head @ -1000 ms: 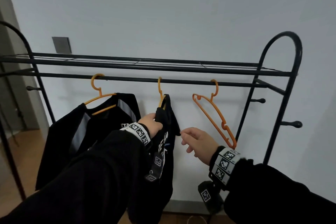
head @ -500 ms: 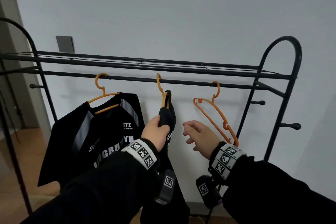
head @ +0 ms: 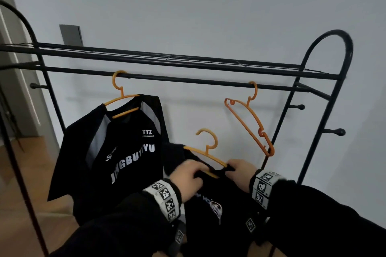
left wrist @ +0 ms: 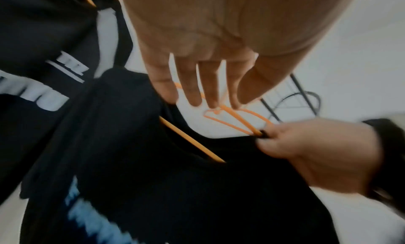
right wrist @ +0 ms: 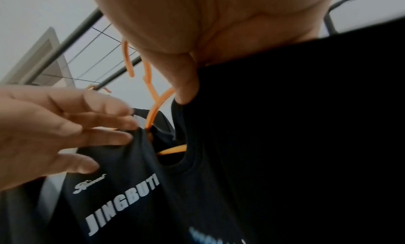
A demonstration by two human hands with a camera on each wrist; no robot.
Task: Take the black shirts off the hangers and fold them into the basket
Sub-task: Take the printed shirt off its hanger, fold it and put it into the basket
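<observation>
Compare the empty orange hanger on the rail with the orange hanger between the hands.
The empty hanger hooks on the rail; the held hanger is off it. The empty hanger hangs tilted and bare; the held hanger carries a black shirt. Both are orange.

Lettered black shirt: hung on orange hanger, hooked on rail, 10 o'clock.
Second black shirt: on loose hanger, off rail, tilted, 6 o'clock. My right grip pinches its shoulder; my left grip touches its collar.
Empty hanger: hooked, tilted, 2 o'clock.
</observation>
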